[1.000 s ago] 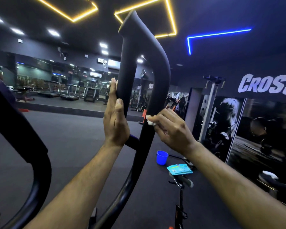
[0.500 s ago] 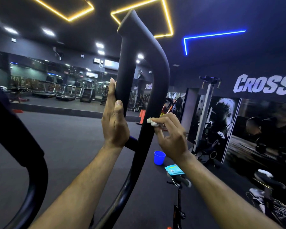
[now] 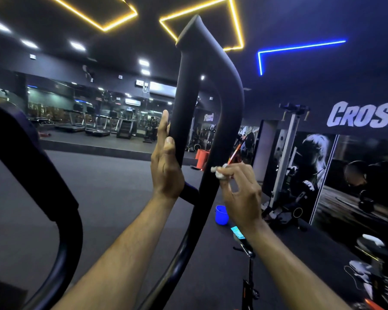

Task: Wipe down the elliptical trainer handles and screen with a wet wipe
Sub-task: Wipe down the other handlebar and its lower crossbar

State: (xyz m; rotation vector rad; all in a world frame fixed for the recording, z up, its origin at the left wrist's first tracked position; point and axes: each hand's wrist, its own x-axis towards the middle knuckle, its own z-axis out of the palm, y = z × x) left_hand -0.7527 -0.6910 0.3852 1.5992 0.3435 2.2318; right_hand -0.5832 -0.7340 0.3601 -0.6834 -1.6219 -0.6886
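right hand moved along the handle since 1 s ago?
Yes. The right hand with the wet wipe rotated: its wrist dropped while the wipe stayed on nearly the same spot of the handle, level with the left hand.

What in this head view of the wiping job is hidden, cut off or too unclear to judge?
- Screen: not in the head view at all.
- Left hand: its fingers sit behind the handle, so its grip is unclear.
- Wipe: bunched in the right hand; most is covered by fingers.
- Packet: half hidden by the right wrist; print too small.
- Wall lettering: cut off by the right edge.
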